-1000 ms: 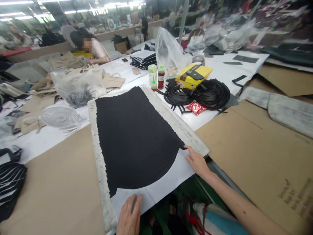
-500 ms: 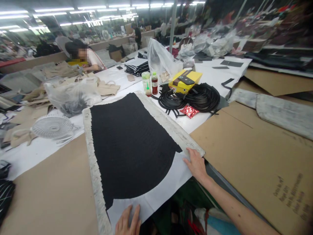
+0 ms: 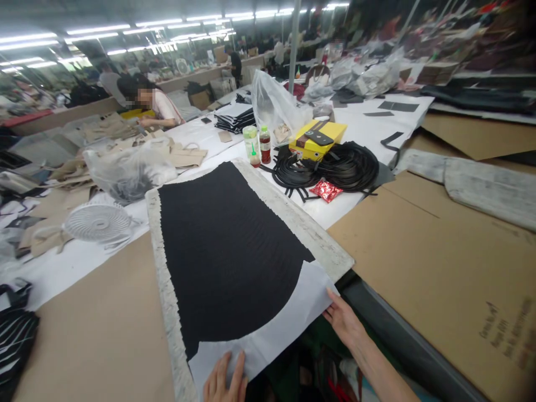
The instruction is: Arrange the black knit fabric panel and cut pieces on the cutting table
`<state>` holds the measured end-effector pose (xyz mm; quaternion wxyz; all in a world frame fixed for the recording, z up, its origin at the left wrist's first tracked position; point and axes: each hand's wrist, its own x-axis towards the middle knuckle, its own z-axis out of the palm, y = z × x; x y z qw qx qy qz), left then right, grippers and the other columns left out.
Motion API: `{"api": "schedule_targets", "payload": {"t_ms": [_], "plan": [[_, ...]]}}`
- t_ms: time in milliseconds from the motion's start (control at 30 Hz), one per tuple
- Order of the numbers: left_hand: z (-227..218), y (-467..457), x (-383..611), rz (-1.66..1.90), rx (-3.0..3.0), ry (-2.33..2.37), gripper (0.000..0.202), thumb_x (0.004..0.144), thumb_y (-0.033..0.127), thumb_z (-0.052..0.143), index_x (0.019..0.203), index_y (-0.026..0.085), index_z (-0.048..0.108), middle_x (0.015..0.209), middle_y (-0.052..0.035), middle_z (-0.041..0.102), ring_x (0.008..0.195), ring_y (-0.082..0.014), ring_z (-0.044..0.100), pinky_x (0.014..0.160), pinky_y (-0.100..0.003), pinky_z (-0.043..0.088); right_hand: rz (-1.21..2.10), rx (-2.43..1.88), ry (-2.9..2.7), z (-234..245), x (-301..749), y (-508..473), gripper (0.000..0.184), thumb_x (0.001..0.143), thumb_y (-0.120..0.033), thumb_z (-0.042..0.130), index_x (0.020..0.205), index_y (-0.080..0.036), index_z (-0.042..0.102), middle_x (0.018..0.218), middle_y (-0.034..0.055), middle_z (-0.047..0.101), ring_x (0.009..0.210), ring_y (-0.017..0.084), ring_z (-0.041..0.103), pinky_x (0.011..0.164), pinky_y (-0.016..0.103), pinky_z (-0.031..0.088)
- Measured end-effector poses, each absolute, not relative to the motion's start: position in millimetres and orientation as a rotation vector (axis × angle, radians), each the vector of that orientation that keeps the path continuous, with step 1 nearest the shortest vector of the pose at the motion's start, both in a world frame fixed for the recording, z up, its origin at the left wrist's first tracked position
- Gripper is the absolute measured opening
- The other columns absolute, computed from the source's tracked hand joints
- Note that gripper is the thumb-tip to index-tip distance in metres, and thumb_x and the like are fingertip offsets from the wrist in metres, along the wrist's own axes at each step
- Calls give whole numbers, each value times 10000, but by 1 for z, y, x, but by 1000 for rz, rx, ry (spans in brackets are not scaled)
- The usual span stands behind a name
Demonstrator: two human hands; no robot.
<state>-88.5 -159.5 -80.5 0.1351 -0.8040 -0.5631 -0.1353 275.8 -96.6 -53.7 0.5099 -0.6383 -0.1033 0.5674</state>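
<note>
A large black sheet (image 3: pixel 226 251) with a curved near edge lies on white paper (image 3: pixel 288 318) atop a grey-white board (image 3: pixel 301 223). My left hand (image 3: pixel 226 382) rests flat on the paper's near edge, fingers stretched out. My right hand (image 3: pixel 344 321) grips the paper's near right corner, which overhangs the board's edge, with the fingers under it.
Brown cardboard (image 3: pixel 419 251) covers the table to the right and left. Behind the board are coiled black straps (image 3: pixel 335 167), a yellow box (image 3: pixel 318 138), bottles (image 3: pixel 257 144), a red packet (image 3: pixel 325 191), plastic bags and a small white fan (image 3: pixel 98 223). A person (image 3: pixel 154 106) sits at the far left.
My right hand has slid from the board's right corner down to the paper's overhanging corner. My left hand stays on the near edge. The camera has shifted slightly.
</note>
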Motion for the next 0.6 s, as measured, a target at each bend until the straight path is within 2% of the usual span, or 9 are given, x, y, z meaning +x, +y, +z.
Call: {"api": "schedule_targets", "payload": {"t_ms": [133,267,367,467,600], "plan": [[-53,-158,-88,-303,-2494,-1597,437,850,203,579,1272,314,578,1176,-93,661,1035,-244,637,806,-360,565,1406,-1347,-23,-60,267,-87,443,732,-445,726,1088,-248,551,1090,51,681,1050,292,627,801,426,595],[-30,-156,-78,-254,-2520,-1948,451,871,218,552,1301,354,543,1247,-59,637,1122,-241,603,921,-394,541,1379,-1299,158,-68,265,-76,490,595,-249,823,1038,-280,614,1051,-49,687,938,224,656,756,329,619],[-23,-157,-72,-292,-2540,-2240,421,893,221,503,1303,305,544,1282,-65,623,1189,-245,565,1013,-427,493,1384,-1290,222,-65,263,-70,569,528,-145,842,1050,-285,662,1079,-73,680,889,191,660,737,272,619],[-17,-152,-75,-589,-2454,-2562,361,924,313,438,1254,250,571,1260,-88,618,1204,-229,544,1063,-405,442,1379,-1283,221,-57,261,-67,627,489,-91,853,1067,-272,689,1125,-49,671,865,185,668,728,234,612],[-11,-119,-111,-1148,-1723,-2951,328,897,396,427,1111,207,589,1171,-103,605,1171,-231,534,1073,-392,397,1365,-1310,162,-55,263,-67,661,422,-106,872,1043,-262,707,1155,-3,662,850,229,679,678,250,621]]}}
